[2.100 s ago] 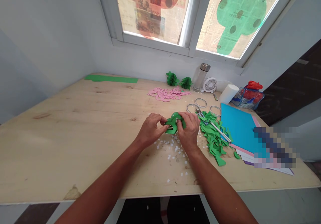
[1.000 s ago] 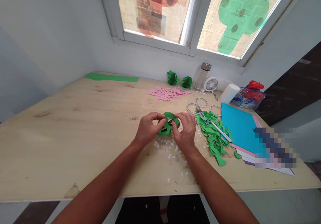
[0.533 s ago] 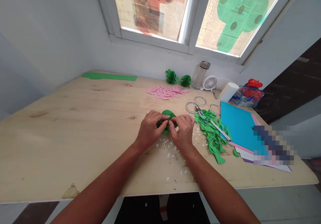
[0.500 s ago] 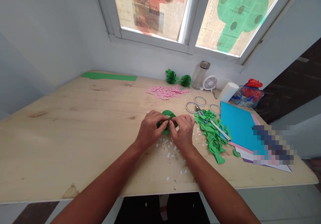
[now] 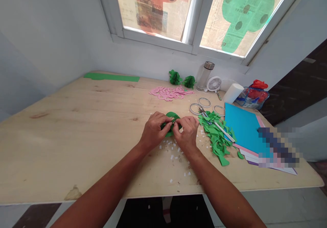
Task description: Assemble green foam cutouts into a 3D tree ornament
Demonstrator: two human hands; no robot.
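Note:
Between my hands, low over the wooden table [image 5: 84,136], is a green paper cutout [image 5: 171,115] with rounded edges. My left hand [image 5: 157,127] pinches its left side between thumb and fingertips. The right side is pinched by my right hand [image 5: 187,129], with the fingertips of both hands almost meeting at the middle. My fingers cover much of the paper, so its full shape is hidden. Small white paper bits [image 5: 174,157] lie scattered on the table just below my hands.
Green paper scraps [image 5: 217,141] with scissors [image 5: 203,111] and a white pen lie right, near several tape-like rings [image 5: 204,102]. Beyond are pink cutouts [image 5: 167,93], two green paper balls [image 5: 175,77], a glass bottle [image 5: 204,78], a small fan [image 5: 213,84] and blue paper [image 5: 242,129].
My hands stay in nearly the same place on the green paper, with only slight finger movement. The view has shifted a little.

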